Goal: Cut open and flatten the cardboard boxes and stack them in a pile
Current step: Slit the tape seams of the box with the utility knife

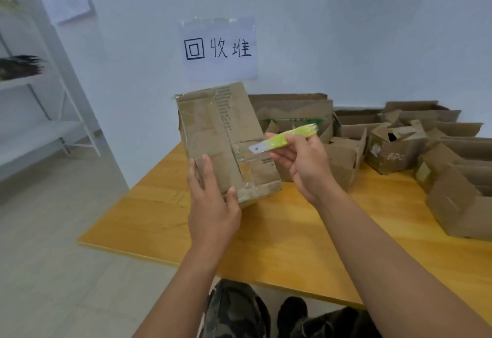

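Observation:
A taped brown cardboard box (221, 135) is held tilted above the wooden table (279, 231). My left hand (213, 204) grips its lower near corner, fingers up its left side and thumb on its front. My right hand (300, 162) holds a yellow-green utility knife (287, 138) just right of the box. The knife's short metal blade points left, close to the taped seam on the box's face.
Several opened cardboard boxes (394, 148) crowd the back and right of the table. A paper sign (218, 47) hangs on the wall behind. A white shelf rack (34, 92) stands at the left. My knees show under the table's near edge.

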The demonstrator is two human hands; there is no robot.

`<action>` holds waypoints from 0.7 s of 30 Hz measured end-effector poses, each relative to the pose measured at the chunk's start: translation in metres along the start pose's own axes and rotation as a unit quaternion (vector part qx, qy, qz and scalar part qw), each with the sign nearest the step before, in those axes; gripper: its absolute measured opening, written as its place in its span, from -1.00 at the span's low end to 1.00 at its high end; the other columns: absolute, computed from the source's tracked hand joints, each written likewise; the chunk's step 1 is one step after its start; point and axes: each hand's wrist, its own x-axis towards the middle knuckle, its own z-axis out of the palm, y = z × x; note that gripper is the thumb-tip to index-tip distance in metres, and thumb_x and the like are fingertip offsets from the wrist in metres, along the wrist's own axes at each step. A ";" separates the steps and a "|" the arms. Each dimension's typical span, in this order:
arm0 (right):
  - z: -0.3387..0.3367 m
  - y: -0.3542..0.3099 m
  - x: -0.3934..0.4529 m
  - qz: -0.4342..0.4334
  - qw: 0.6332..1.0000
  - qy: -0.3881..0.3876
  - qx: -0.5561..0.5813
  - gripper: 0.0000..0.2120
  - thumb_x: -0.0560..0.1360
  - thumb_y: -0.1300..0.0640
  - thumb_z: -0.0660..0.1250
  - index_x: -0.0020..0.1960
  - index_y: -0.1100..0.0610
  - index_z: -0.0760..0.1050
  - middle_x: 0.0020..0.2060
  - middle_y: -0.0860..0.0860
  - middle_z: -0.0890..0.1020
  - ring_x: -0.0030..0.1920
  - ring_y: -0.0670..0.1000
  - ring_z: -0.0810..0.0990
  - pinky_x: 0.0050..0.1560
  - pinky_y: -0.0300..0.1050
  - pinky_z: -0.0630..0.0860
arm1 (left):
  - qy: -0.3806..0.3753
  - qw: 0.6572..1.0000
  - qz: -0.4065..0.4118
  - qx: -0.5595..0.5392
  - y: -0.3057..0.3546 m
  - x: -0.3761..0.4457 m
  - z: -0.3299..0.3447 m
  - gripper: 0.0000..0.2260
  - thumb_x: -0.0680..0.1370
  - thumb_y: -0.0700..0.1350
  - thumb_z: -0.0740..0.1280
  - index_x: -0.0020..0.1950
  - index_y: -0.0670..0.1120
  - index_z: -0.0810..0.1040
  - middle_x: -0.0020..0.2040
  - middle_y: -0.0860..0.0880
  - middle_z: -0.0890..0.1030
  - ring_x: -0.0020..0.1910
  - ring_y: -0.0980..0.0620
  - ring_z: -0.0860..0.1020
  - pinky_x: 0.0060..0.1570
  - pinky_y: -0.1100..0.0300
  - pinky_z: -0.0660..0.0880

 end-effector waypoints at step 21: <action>0.031 0.013 0.030 -0.022 0.995 -0.018 -0.097 -0.91 0.69 0.20 0.08 0.15 0.15 0.32 -0.12 0.11 0.74 -0.22 0.04 0.67 -0.24 -0.09 0.56 | 0.008 0.994 0.108 0.030 0.007 0.160 -0.033 -0.38 0.57 0.12 0.30 0.56 -0.03 0.20 0.51 0.02 0.21 0.50 -0.02 0.13 0.41 -0.05 0.31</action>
